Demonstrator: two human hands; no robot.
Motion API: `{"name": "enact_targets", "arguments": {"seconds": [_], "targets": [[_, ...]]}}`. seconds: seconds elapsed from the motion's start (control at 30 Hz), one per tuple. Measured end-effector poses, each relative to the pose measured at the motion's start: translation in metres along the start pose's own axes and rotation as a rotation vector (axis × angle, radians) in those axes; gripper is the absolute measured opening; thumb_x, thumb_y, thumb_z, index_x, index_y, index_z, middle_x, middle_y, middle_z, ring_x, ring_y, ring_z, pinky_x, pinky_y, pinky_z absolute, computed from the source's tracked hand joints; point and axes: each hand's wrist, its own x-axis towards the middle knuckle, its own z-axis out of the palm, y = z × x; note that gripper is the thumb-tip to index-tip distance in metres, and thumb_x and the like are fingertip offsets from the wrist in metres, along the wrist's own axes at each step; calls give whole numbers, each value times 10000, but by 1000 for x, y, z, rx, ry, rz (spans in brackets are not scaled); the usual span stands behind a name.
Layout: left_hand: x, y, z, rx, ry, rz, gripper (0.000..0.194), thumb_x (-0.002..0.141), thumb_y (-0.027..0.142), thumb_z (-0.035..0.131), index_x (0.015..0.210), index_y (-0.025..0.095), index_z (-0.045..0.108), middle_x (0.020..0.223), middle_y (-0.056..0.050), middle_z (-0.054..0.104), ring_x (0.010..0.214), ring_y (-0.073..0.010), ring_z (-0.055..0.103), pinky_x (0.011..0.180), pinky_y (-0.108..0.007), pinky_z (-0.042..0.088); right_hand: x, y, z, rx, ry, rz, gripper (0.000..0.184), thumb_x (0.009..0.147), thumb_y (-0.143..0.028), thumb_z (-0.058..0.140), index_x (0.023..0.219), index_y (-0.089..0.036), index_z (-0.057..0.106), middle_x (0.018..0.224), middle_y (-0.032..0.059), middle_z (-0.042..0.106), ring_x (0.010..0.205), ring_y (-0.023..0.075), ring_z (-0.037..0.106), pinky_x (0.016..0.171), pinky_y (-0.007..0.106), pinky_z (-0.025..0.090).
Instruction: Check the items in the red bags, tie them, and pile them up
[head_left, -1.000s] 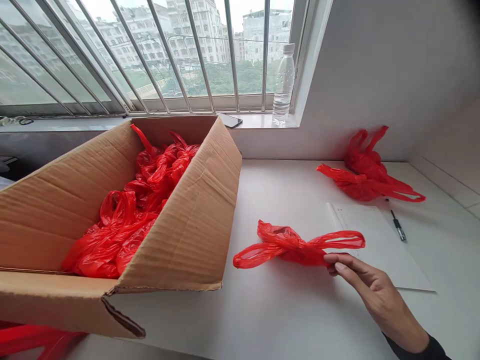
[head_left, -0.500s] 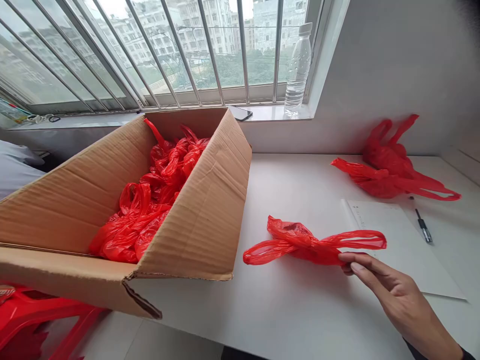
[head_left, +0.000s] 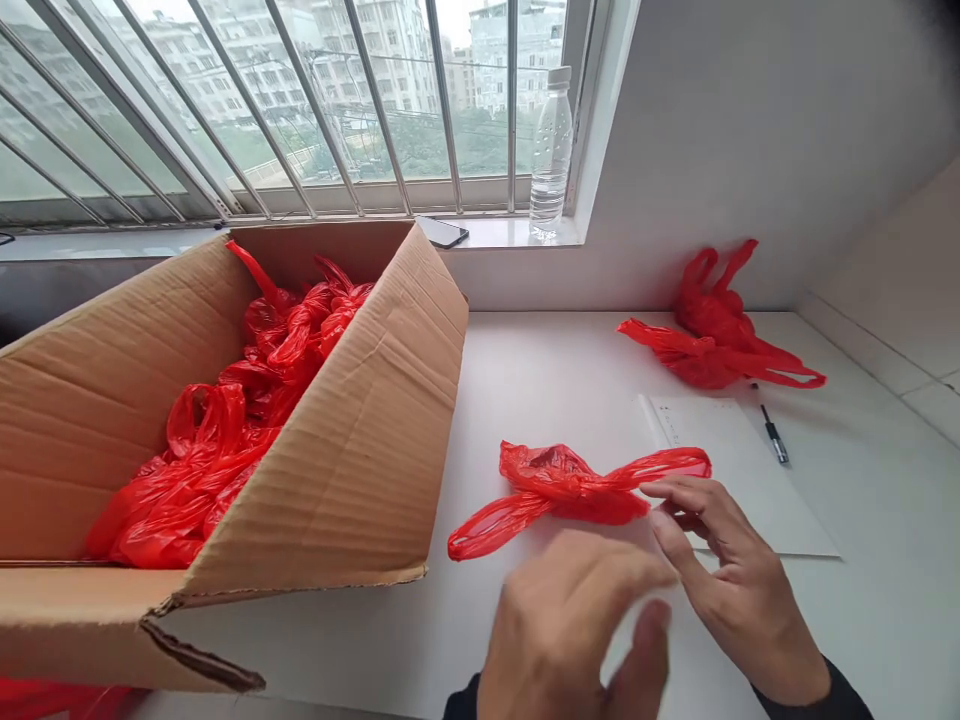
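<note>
A knotted red plastic bag (head_left: pixel 559 480) lies on the white table (head_left: pixel 540 370) just right of a big open cardboard box (head_left: pixel 360 450). My right hand (head_left: pixel 720 570) is open, its fingers spread, with the fingertips on the bag's right handle loop. My left hand (head_left: pixel 570 630) is in front of the bag, close to the camera and blurred by motion; its fingers curl loosely and nothing shows in them. The box holds several more knotted red bags (head_left: pixel 225 430).
Two or three red bags (head_left: pixel 712 340) lie at the back right by the wall. A sheet of paper (head_left: pixel 742 480) and a pen (head_left: pixel 772 435) lie right of the bag. A water bottle (head_left: pixel 551 150) and a phone (head_left: pixel 442 232) sit on the windowsill.
My left hand has come into view from below, toward the bag. My right hand has spread its fingers over the bag's right handle. The bag has barely shifted.
</note>
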Motion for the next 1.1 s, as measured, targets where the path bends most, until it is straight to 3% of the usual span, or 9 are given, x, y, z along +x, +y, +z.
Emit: {"name": "enact_targets", "arguments": {"seconds": [0.1,0.17,0.23,0.33,0.57,0.7,0.8,0.97,1.1], "targets": [[14,-29,-14,479,281,44,337,970,141,496,1267,273,587,1249,-91,620,1193,-274,539,1001,-505,474,1,-12,12,-65,-1,-179,222,956,-262,567,1168,-281,632,1131,70,574,996,221,618,891,398,556],[21,-48,-22,754,307,76,355,923,118,555,1246,261,599,1261,-87,611,1198,-288,522,981,-501,480,3,-14,20,-109,-35,-236,285,956,-234,562,1236,-265,605,1151,92,548,1064,247,597,930,434,542],[23,-62,-26,848,262,73,278,904,117,585,1150,236,638,1185,-84,634,1135,-287,538,935,-487,491,5,-13,27,-147,-51,-249,310,957,-223,562,1264,-256,591,1140,100,546,1064,257,592,917,446,545],[22,-73,-28,823,227,44,146,925,137,585,1017,224,656,1022,-54,657,1005,-249,565,854,-432,496,8,-8,31,-150,-74,-236,228,968,-201,545,1182,-252,607,1064,79,578,994,242,597,869,432,543],[10,-68,-27,662,248,2,118,989,204,525,947,242,628,979,-9,656,958,-206,573,834,-377,448,9,-8,19,-115,-154,-199,92,986,-203,521,998,-245,602,947,42,621,912,212,593,794,374,511],[3,-66,-34,609,368,-57,90,1000,250,521,962,250,603,936,4,658,907,-195,582,785,-348,447,11,-8,6,-150,-96,-154,114,994,-246,498,947,-233,601,922,49,622,886,212,591,761,356,506],[0,-66,-39,608,442,-29,89,1003,243,515,1024,257,601,994,-2,658,971,-188,585,832,-339,456,13,-2,-3,-180,-20,-65,123,984,-311,519,940,-240,610,930,51,622,825,202,583,608,304,487],[8,-67,-22,646,195,60,368,949,206,590,1307,248,513,1283,-60,590,1198,-222,503,1006,-398,426,11,-3,-4,-115,-74,-66,100,980,-311,540,965,-247,616,940,50,617,835,195,584,621,297,492],[17,-70,-9,656,196,91,90,966,169,546,929,227,603,924,-18,655,959,-211,549,891,-404,433,9,-11,-1,-94,-94,-99,97,985,-278,528,948,-245,611,927,49,618,867,200,588,664,307,496]]}}
